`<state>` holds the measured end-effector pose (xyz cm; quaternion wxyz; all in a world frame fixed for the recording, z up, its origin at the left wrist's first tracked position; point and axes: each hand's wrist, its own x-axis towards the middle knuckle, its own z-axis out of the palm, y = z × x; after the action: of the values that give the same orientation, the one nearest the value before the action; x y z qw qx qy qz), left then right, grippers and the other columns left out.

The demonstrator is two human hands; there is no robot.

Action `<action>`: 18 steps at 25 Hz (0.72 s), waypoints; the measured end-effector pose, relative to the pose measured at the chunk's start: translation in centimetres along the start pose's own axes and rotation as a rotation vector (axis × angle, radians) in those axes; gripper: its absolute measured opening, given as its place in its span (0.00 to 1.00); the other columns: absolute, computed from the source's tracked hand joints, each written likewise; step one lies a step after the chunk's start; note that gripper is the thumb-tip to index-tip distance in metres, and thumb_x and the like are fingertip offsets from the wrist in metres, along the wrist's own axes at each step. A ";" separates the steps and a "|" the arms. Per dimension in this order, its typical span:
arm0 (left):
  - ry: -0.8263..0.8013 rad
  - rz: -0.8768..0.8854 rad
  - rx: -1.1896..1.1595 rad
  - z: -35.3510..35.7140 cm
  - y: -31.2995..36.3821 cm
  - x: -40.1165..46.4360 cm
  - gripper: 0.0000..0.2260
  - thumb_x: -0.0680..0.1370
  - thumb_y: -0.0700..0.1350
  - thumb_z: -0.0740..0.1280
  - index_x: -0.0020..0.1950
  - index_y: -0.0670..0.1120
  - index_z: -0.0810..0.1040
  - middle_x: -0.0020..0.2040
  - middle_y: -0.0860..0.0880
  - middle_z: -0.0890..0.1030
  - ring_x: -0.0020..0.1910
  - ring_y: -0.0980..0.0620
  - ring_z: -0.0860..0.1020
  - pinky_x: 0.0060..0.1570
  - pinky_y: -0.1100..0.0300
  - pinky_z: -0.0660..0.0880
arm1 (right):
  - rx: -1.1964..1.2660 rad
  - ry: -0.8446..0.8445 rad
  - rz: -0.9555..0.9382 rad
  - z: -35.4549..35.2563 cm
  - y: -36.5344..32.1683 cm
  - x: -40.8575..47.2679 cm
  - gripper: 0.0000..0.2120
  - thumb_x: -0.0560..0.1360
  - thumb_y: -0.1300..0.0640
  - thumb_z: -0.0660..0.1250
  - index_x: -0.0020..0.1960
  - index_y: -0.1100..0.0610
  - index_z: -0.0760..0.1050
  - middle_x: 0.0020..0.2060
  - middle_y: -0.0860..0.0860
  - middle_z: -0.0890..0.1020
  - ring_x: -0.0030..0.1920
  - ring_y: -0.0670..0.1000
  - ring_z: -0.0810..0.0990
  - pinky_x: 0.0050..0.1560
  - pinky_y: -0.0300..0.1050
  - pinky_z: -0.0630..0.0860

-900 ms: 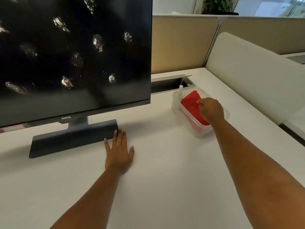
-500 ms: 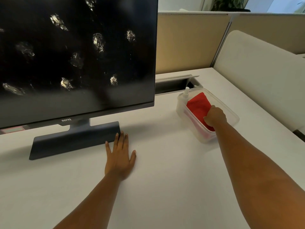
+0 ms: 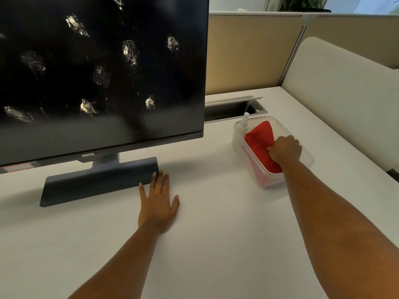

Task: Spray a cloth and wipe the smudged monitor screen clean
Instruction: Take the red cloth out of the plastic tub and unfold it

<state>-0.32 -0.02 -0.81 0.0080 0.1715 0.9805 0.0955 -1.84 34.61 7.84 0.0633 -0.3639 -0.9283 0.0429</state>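
The dark monitor screen (image 3: pixel 101 67) fills the upper left and carries several pale smudges. A folded red cloth (image 3: pixel 260 140) lies in a clear plastic tub (image 3: pixel 289 131) to the right of the screen. My right hand (image 3: pixel 285 148) is down inside the tub with its fingers curled onto the cloth's near part. A small white spray bottle (image 3: pixel 243 124) stands upright at the tub's far left corner. My left hand (image 3: pixel 158 201) lies flat on the white desk (image 3: pixel 216 234), fingers spread, its fingertips touching the monitor's dark base (image 3: pixel 97 182).
Behind the tub a cable slot (image 3: pixel 233 107) is sunk into the desk. Tan partition panels (image 3: pixel 248 52) close off the back, and a white padded divider (image 3: pixel 341 91) runs along the right side.
My right hand has dropped from above the cloth into the tub and its fingers have curled onto the cloth. My left hand has stayed flat by the monitor base.
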 end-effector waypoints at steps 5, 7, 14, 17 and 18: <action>0.005 0.006 -0.022 -0.1 0.0 -0.1 0.29 0.79 0.56 0.45 0.73 0.46 0.36 0.76 0.47 0.39 0.74 0.50 0.37 0.70 0.46 0.32 | 0.271 0.033 0.023 -1.0 0.0 -0.4 0.15 0.77 0.57 0.63 0.59 0.65 0.70 0.55 0.64 0.78 0.55 0.65 0.76 0.55 0.56 0.73; 0.007 0.009 -0.030 -0.1 0.1 -0.1 0.29 0.79 0.56 0.45 0.73 0.46 0.36 0.76 0.47 0.39 0.74 0.50 0.37 0.70 0.46 0.32 | 0.328 0.086 0.037 -2.0 0.0 -0.6 0.15 0.76 0.57 0.63 0.59 0.65 0.70 0.55 0.64 0.78 0.55 0.65 0.76 0.55 0.55 0.72; 0.079 0.025 -0.119 -0.7 0.3 -0.8 0.26 0.79 0.51 0.47 0.74 0.44 0.40 0.77 0.46 0.45 0.75 0.49 0.43 0.72 0.48 0.37 | 0.610 0.279 -0.015 -8.6 -0.5 -2.5 0.15 0.76 0.56 0.63 0.59 0.63 0.71 0.55 0.62 0.79 0.56 0.63 0.75 0.54 0.52 0.71; 0.136 0.073 -0.162 -1.3 0.6 -1.9 0.27 0.76 0.49 0.43 0.74 0.44 0.46 0.76 0.45 0.51 0.75 0.49 0.47 0.71 0.51 0.34 | 0.659 0.215 -0.156 -11.6 -0.5 -4.2 0.15 0.75 0.55 0.65 0.58 0.62 0.73 0.55 0.61 0.79 0.56 0.61 0.75 0.55 0.50 0.70; 0.144 0.096 -0.155 -1.5 0.5 -2.3 0.27 0.75 0.49 0.43 0.74 0.44 0.46 0.76 0.45 0.52 0.75 0.49 0.47 0.70 0.53 0.33 | 0.670 0.160 -0.204 -12.3 -0.7 -5.0 0.15 0.75 0.55 0.65 0.58 0.61 0.73 0.56 0.59 0.79 0.57 0.59 0.75 0.55 0.49 0.70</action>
<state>1.99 -0.61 0.68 -0.0539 0.2098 0.9589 0.1834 3.18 31.07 19.66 0.2556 -0.2308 -0.8863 0.3097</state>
